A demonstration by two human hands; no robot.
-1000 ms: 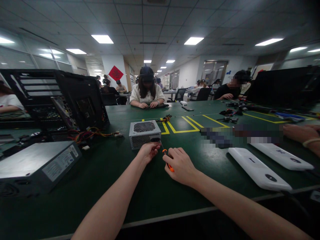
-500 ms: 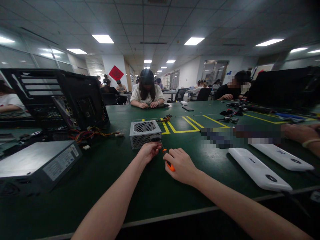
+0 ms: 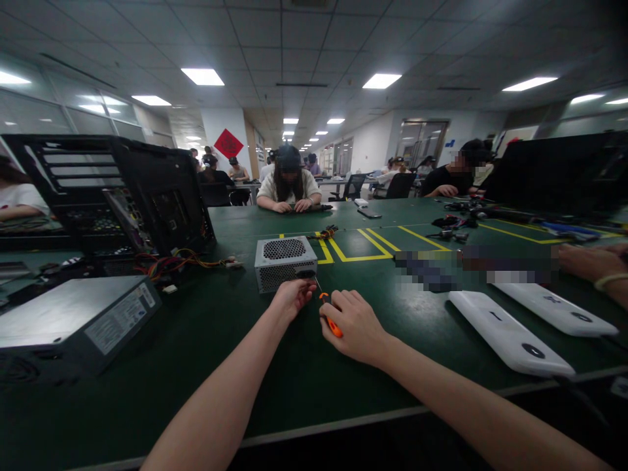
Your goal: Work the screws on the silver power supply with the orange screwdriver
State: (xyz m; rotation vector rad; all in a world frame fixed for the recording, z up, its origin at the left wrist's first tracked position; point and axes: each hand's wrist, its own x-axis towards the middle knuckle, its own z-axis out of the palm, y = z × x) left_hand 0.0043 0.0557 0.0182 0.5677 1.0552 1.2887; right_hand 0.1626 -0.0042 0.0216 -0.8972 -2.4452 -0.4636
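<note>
A grey metal computer power supply [image 3: 279, 267] with a honeycomb grille on top stands on the green table. My left hand [image 3: 293, 297] is at its front right corner, fingers curled together just below a black part [image 3: 307, 275] on the front face. What those fingers pinch, if anything, is too small to make out. My right hand [image 3: 357, 326] is wrapped round the orange and black handle of a screwdriver [image 3: 334, 327]. Its thin shaft slants up and left past my left fingertips, toward the power supply's front; the tip's contact is hard to see.
At left stand an open black computer case [image 3: 167, 196] with loose wires and a second power supply [image 3: 73, 314]. Two white devices [image 3: 510, 333] lie at right, near a co-worker's hand [image 3: 591, 265]. Across the table [image 3: 392, 392] sits another person [image 3: 289, 183].
The right hand and screwdriver handle have turned slightly, shifting a little left. The left hand and power supply stay almost in place.
</note>
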